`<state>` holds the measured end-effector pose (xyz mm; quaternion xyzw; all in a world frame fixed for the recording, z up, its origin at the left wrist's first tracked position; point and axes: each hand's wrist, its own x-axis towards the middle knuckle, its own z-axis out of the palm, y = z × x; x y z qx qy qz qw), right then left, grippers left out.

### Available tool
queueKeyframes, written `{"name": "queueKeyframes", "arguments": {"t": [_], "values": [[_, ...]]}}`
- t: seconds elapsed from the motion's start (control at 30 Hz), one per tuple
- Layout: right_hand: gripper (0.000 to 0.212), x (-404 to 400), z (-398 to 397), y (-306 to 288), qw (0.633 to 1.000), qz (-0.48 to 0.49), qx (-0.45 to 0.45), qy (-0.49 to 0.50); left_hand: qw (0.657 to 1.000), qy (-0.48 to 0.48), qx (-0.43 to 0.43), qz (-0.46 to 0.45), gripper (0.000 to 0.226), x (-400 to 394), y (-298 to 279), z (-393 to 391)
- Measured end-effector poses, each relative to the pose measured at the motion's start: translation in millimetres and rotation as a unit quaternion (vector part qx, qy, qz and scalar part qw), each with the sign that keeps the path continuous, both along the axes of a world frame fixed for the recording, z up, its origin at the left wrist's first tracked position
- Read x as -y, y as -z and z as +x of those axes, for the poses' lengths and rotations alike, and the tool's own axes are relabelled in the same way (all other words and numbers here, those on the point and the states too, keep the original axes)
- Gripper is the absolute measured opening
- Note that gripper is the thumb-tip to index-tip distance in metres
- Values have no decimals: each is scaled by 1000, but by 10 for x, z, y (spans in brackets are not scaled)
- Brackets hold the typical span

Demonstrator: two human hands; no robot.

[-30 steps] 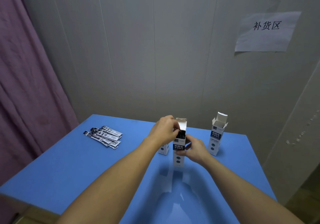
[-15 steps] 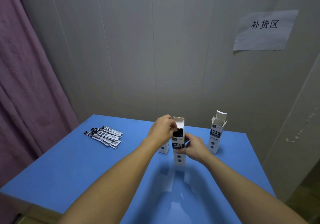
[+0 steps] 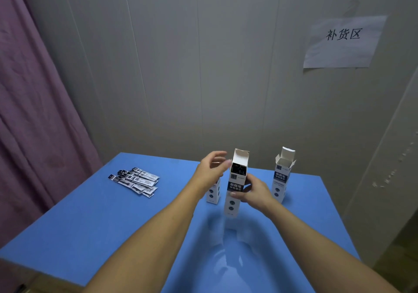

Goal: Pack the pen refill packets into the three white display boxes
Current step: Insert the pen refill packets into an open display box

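Right, blue surface (image 3: 90,220) first: all three white boxes stand upright toward the far side. Mid box (image 3: 235,193) is nearest me, top flap up, dark refills showing inside; my right hand (image 3: 255,191) has its grip clamped round its middle. Right box (image 3: 281,179) stands open, apart; left box (image 3: 213,193) is mostly hidden behind my wrist. Left hand (image 3: 212,168) hovers by the mid box's mouth, grip apart, holding nothing. Loose refill packets (image 3: 135,180) lie fanned at far left. Risk, imo: tall narrow box tips if I let go carelessly.
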<state>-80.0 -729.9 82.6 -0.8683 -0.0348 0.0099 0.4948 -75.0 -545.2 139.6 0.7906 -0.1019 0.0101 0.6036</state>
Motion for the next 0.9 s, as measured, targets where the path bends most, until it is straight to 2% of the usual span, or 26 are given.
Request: {"name": "queueKeyframes", "arguments": {"t": [0.13,0.23,0.4,0.57,0.7,0.9], "values": [[59,27,25,-58,999,43,-9,-13,988,108,-32,107,79,-39,151,-5],[54,9,25,-133,996,80,-17,-26,993,100,-23,52,85,17,159,-24],[43,37,14,-255,986,150,-32,-58,999,40,8,-5,82,58,134,-25],[33,107,57,-382,951,296,-84,-41,999,29,21,-7,64,30,57,-23],[54,89,61,-562,943,303,-136,-1,999,36,22,14,60,28,16,-19],[33,118,98,-612,937,330,-111,7,997,63,10,37,56,19,-48,-27]]}}
